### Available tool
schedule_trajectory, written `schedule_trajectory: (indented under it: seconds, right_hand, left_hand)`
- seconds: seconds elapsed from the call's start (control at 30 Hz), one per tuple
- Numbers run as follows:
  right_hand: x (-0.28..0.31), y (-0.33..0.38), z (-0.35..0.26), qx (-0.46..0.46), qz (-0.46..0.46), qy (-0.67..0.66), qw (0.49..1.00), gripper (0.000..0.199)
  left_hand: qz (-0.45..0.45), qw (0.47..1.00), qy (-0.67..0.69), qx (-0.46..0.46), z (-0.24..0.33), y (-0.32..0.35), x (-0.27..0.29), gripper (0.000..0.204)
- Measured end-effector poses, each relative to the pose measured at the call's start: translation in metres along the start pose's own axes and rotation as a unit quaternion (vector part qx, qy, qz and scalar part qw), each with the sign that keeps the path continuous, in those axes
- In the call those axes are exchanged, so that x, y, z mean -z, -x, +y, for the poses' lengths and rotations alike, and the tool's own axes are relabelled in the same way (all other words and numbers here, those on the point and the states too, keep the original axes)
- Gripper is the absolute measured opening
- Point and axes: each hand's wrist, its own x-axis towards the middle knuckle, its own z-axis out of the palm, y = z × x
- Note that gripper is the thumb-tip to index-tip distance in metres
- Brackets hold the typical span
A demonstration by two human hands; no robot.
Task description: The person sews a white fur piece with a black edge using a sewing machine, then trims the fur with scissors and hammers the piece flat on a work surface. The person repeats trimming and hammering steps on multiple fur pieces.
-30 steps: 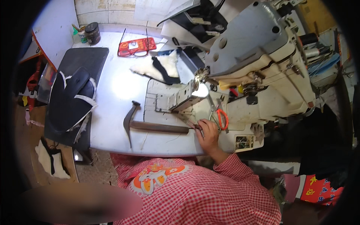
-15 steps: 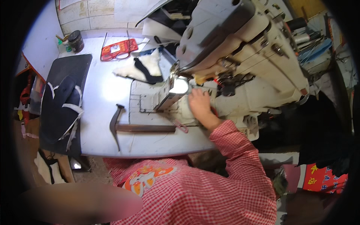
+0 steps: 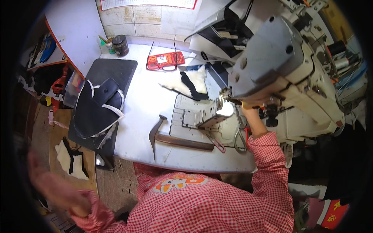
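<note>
My right hand (image 3: 251, 117) reaches in beside the needle area of a large sewing machine (image 3: 268, 62); the machine's head hides its fingers. Just below the wrist, a pair of scissors (image 3: 241, 136) lies on the machine's bed, near a pink loop-handled tool (image 3: 217, 144). My left hand (image 3: 58, 184) is out at the lower left, off the table and smeared by motion, so its fingers cannot be made out. Nearest it are a cream and black fleece-lined piece (image 3: 72, 161) on a brown board. A similar cream and black piece (image 3: 190, 83) lies behind the machine's bed.
A hammer (image 3: 182, 142) lies along the table's front. On a dark mat (image 3: 128, 70) at left rest black cut pieces with white fluffy edges (image 3: 93, 112). Glasses (image 3: 169, 68) lie on a red packet at the back, with a dark jar (image 3: 121, 46) to their left.
The view has swung left, shifting the table rightward. My right hand has gone from the machine's bed to beside its head, uncovering the scissors. My left forearm now shows at the lower left.
</note>
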Motion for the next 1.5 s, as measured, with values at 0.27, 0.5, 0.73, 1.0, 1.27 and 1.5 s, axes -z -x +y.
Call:
schedule_trajectory:
  seconds: [0.27,0.5,0.73,1.0,1.27,1.5]
  right_hand:
    - [0.115,-0.048,-0.009,0.127,0.266,0.078,0.952,0.032]
    - [0.142,-0.164,-0.034,0.027,0.464,0.186,0.866,0.021]
    - [0.119,-0.245,-0.042,0.041,0.426,0.213,0.878,0.009]
    - [0.096,-0.194,-0.035,0.104,0.499,0.049,0.859,0.020]
    - [0.023,-0.081,-0.030,-0.029,0.367,-0.443,0.818,0.026]
    - [-0.006,0.136,-0.155,0.061,0.266,-0.475,0.837,0.026]
  left_hand:
    - [-0.191,0.926,-0.101,0.310,-0.053,0.152,-0.095,0.033]
    - [-0.216,0.913,-0.090,0.333,-0.056,0.160,-0.123,0.034]
    - [-0.219,0.908,-0.086,0.348,-0.053,0.157,-0.122,0.032]
    - [-0.213,0.908,-0.074,0.354,-0.053,0.160,-0.124,0.034]
    - [-0.170,0.951,-0.094,0.240,-0.009,0.165,-0.107,0.041]
    - [-0.331,0.924,0.122,0.149,0.082,0.203,-0.125,0.048]
